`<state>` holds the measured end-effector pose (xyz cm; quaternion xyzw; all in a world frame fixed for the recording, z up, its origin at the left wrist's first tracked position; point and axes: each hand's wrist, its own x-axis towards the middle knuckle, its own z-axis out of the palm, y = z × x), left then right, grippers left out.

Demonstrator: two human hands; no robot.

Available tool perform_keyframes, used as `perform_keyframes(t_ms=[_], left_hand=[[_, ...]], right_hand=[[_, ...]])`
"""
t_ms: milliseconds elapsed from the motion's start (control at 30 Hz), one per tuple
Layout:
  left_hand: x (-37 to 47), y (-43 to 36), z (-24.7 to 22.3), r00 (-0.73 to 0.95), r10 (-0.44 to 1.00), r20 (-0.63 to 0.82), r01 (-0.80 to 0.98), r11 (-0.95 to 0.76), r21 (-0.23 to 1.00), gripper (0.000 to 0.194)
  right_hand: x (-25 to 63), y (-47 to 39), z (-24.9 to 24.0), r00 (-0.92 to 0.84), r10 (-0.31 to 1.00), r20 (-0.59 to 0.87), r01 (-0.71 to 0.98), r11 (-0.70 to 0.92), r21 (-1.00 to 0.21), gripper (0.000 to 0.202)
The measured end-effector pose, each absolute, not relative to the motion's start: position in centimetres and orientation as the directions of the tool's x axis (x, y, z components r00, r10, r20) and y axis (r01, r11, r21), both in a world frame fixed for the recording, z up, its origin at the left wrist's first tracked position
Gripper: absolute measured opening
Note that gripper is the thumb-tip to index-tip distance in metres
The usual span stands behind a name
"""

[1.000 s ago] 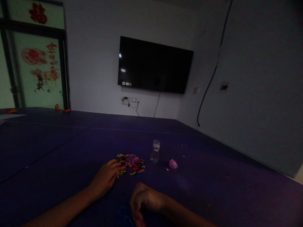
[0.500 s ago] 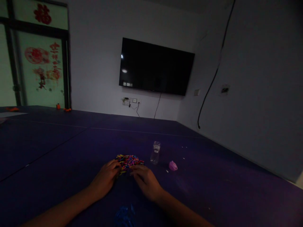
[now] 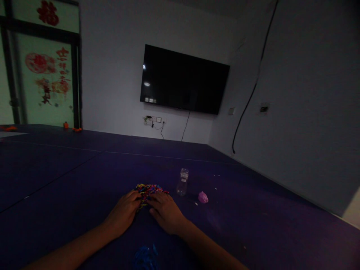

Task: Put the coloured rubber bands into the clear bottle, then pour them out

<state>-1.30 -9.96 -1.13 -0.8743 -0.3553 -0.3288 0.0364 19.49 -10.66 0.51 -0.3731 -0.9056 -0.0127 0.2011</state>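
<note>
A pile of small multicoloured pieces (image 3: 146, 188) lies on the purple table (image 3: 92, 180). My left hand (image 3: 125, 212) rests at the pile's left edge, its fingertips touching the pieces. My right hand (image 3: 165, 212) lies over the pile's right and near side, fingers stretched forward and thumb apart. No piece can be made out in either hand's grip. To the right of the pile stands a clear bottle (image 3: 182, 182) without a lid. A pink cap with a loop (image 3: 203, 197) lies right of the bottle.
Crumpled blue plastic (image 3: 146, 258) is at the near edge, between my forearms. Small white scraps lie around the pink cap. Orange objects (image 3: 77, 129) are at the far left. A television (image 3: 184, 80) hangs on the far wall, and a cable hangs down at the right.
My right hand has moved left, further over the pile, and covers more of it. My left hand stays at the pile's left edge. The view has shifted slightly.
</note>
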Motion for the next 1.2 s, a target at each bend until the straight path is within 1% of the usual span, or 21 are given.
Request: perform_keyframes(t_ms=[233, 367, 533, 767, 867, 1033, 1200], left_hand=[[-1.0, -10.1, -0.8, 0.501, 0.63, 0.594, 0.645, -0.729, 0.23, 0.03], [-0.8, -10.4, -0.5, 0.485, 0.661, 0.572, 0.655, -0.709, 0.264, 0.031], [-0.8, -10.6, -0.4, 0.485, 0.658, 0.576, 0.641, -0.715, 0.277, 0.031], [-1.0, -10.0, -1.1, 0.466, 0.647, 0.603, 0.57, -0.741, 0.354, 0.031], [-1.0, -9.9, -1.2, 0.465, 0.642, 0.609, 0.558, -0.747, 0.361, 0.031], [-1.0, -9.9, -1.2, 0.457, 0.63, 0.629, 0.549, -0.755, 0.358, 0.031], [-1.3, -9.5, -1.7, 0.454, 0.619, 0.641, 0.578, -0.752, 0.318, 0.036]], right_hand=[[19.6, -10.2, -0.2, -0.665, 0.682, 0.305, 0.689, 0.718, -0.103, 0.043], [19.6, -10.1, -0.1, -0.674, 0.663, 0.326, 0.674, 0.733, -0.098, 0.04], [19.7, -10.5, 0.3, -0.673, 0.641, 0.37, 0.656, 0.748, -0.102, 0.031], [19.8, -10.7, 0.3, -0.672, 0.639, 0.374, 0.644, 0.754, -0.132, 0.032], [19.7, -10.6, 0.3, -0.684, 0.631, 0.366, 0.638, 0.761, -0.121, 0.033], [19.6, -10.5, 0.4, -0.692, 0.614, 0.38, 0.633, 0.769, -0.09, 0.027], [19.6, -10.7, 0.3, -0.645, 0.63, 0.432, 0.653, 0.748, -0.117, 0.025]])
